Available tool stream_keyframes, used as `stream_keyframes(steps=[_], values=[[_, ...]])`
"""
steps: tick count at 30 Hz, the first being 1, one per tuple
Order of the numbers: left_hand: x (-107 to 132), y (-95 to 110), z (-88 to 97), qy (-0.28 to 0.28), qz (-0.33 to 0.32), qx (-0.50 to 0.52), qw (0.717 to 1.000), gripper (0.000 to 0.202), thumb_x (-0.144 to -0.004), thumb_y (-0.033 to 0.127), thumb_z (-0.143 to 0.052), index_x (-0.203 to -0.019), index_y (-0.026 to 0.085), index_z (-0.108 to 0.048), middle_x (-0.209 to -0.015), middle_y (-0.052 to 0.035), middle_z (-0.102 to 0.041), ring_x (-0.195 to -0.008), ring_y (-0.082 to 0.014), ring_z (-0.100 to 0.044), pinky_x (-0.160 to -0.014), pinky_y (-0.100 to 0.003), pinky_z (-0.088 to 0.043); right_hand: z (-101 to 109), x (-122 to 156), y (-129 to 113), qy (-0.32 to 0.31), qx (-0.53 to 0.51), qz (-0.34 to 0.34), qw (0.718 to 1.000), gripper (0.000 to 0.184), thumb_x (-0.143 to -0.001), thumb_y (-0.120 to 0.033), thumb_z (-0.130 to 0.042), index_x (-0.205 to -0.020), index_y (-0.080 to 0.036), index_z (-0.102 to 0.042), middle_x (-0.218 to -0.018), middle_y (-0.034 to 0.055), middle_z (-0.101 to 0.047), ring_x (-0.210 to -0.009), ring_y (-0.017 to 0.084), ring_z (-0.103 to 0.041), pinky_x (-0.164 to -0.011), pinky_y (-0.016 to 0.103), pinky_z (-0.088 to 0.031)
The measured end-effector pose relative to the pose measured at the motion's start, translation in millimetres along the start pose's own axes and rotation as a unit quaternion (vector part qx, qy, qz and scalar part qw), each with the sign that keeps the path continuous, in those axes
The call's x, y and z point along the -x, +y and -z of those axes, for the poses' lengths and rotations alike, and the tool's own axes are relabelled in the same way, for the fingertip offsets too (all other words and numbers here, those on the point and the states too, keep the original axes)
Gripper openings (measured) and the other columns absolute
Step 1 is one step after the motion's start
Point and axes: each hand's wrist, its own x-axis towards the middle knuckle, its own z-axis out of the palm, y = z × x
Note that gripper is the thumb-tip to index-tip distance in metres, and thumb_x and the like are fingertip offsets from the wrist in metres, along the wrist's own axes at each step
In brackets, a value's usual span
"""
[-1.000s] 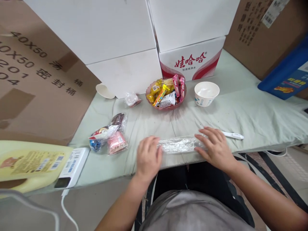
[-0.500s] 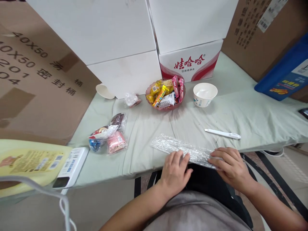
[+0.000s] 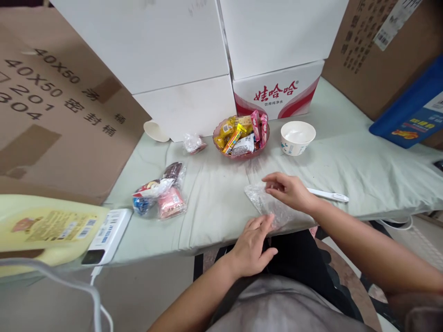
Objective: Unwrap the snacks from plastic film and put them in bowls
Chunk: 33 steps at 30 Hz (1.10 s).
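Note:
A crinkled sheet of clear plastic wrap (image 3: pixel 277 211) lies folded at the table's front edge. My left hand (image 3: pixel 254 244) rests at its near side, fingers stretched out and the thumb spread away. Above its far part is my right hand (image 3: pixel 289 190), with bent fingers closed toward the thumb at the wrap; the exact grip is partly hidden. Behind my right wrist lies a white utility knife (image 3: pixel 330 195), its left end covered. Farther back stand a pink glass bowl (image 3: pixel 242 156) of wrapped snacks and a white paper bowl (image 3: pixel 296 146).
Wrapped snacks (image 3: pixel 172 203) lie left of the wrap, and a small clear packet (image 3: pixel 194 144) sits behind them. A white power bank (image 3: pixel 109 235) and a yellow bottle (image 3: pixel 44 230) are at left. White cartons (image 3: pixel 187 106), a brown box (image 3: pixel 62 138) and a blue container (image 3: pixel 404 115) surround the table.
My right hand has moved left and away from me, from the wrap's right end to its far side. The wrap has gone from a long strip to a shorter, wider shape. My left hand stays near.

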Motion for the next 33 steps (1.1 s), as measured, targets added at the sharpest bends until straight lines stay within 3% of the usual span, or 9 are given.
stream_keyframes(steps=[4, 8, 12, 18, 23, 26, 28, 30, 33], values=[[-4.0, 3.8, 2.4, -0.028, 0.025, 0.005, 0.999, 0.084, -0.083, 0.022, -0.061, -0.151, 0.023, -0.012, -0.141, -0.0136, -0.051, -0.132, -0.0324, -0.043, -0.107, -0.057, -0.037, -26.9, -36.2, 24.6, -0.055, 0.02, 0.007, 0.998, 0.032, -0.08, -0.021, -0.066, -0.111, -0.019, -0.062, -0.082, -0.0007, -0.07, -0.067, 0.011, -0.058, -0.067, 0.024, -0.046], [-5.8, 6.7, 6.7, -0.044, 0.045, 0.006, 0.998, 0.062, -0.084, 0.021, -0.059, -0.142, 0.023, -0.036, -0.134, -0.0094, -0.057, -0.132, -0.0316, -0.042, -0.11, -0.056, -0.037, -40.6, -37.0, 34.3, -0.041, 0.099, 0.026, 0.994, 0.024, -0.081, -0.018, -0.067, -0.105, -0.019, -0.065, -0.087, 0.0019, -0.069, -0.074, 0.013, -0.062, -0.071, 0.024, -0.044], [-7.5, 8.8, 12.8, -0.005, 0.057, 0.024, 0.998, 0.051, -0.088, 0.02, -0.055, -0.137, 0.022, -0.042, -0.131, -0.0095, -0.058, -0.131, -0.0288, -0.044, -0.108, -0.053, -0.041, -42.7, -32.6, 33.6, -0.004, 0.178, 0.044, 0.983, 0.017, -0.087, -0.022, -0.063, -0.104, -0.019, -0.065, -0.093, 0.0043, -0.068, -0.079, 0.015, -0.062, -0.072, 0.026, -0.043], [-11.3, 4.1, 22.8, 0.051, 0.064, 0.03, 0.996, 0.042, -0.088, 0.017, -0.055, -0.129, 0.02, -0.048, -0.118, -0.0098, -0.063, -0.116, -0.0246, -0.054, -0.099, -0.047, -0.049, -42.9, -36.9, 30.5, 0.04, 0.343, 0.014, 0.938, 0.021, -0.091, -0.032, -0.059, -0.103, -0.016, -0.067, -0.1, 0.0114, -0.065, -0.097, 0.025, -0.056, -0.083, 0.033, -0.041], [-20.3, -8.0, 37.8, 0.132, 0.116, -0.008, 0.984, 0.024, -0.089, 0.017, -0.054, -0.112, 0.02, -0.058, -0.106, -0.0088, -0.063, -0.099, -0.021, -0.06, -0.087, -0.039, -0.054, -36.4, -37.8, 36.6, 0.07, 0.359, -0.012, 0.931, 0.019, -0.094, -0.028, -0.052, -0.089, -0.018, -0.067, -0.089, 0.0087, -0.066, -0.088, 0.023, -0.055, -0.079, 0.032, -0.039], [-41.9, -20.5, 52.9, 0.179, 0.063, -0.075, 0.979, 0.02, -0.09, 0.018, -0.051, -0.107, 0.018, -0.061, -0.103, -0.0097, -0.061, -0.098, -0.0213, -0.058, -0.086, -0.039, -0.053, -33.8, -39.2, 41.0, 0.118, 0.354, -0.031, 0.927, 0.018, -0.094, -0.028, -0.052, -0.09, -0.018, -0.067, -0.089, 0.0084, -0.066, -0.088, 0.023, -0.056, -0.079, 0.031, -0.039], [-61.9, -33.2, 60.3, 0.142, -0.014, -0.099, 0.985, 0.017, -0.089, 0.016, -0.05, -0.1, 0.018, -0.063, -0.099, -0.0083, -0.064, -0.099, -0.0212, -0.058, -0.088, -0.038, -0.051, -33.4, -41.0, 43.8, 0.121, 0.354, -0.035, 0.927, 0.017, -0.092, -0.029, -0.054, -0.089, -0.018, -0.067, -0.088, 0.0085, -0.066, -0.087, 0.023, -0.056, -0.08, 0.032, -0.04], [-80.6, -48.5, 62.5, 0.064, -0.071, -0.113, 0.989, 0.016, -0.089, 0.014, -0.051, -0.095, 0.019, -0.065, -0.1, -0.0067, -0.066, -0.104, -0.0217, -0.058, -0.092, -0.039, -0.049, -31.7, -42.5, 47.9, 0.119, 0.353, -0.034, 0.927, 0.016, -0.091, -0.029, -0.055, -0.09, -0.018, -0.067, -0.087, 0.0091, -0.066, -0.086, 0.024, -0.055, -0.08, 0.033, -0.04], [-95.9, -69.8, 58.4, 0.012, -0.061, -0.144, 0.988, 0.017, -0.087, 0.018, -0.057, -0.101, 0.019, -0.066, -0.111, -0.0076, -0.066, -0.116, -0.0256, -0.055, -0.097, -0.043, -0.046, -22.3, -42.2, 56.8, 0.174, 0.343, -0.044, 0.922, 0.015, -0.088, -0.024, -0.055, -0.094, -0.017, -0.067, -0.091, 0.0111, -0.065, -0.088, 0.026, -0.054, -0.082, 0.037, -0.041]])
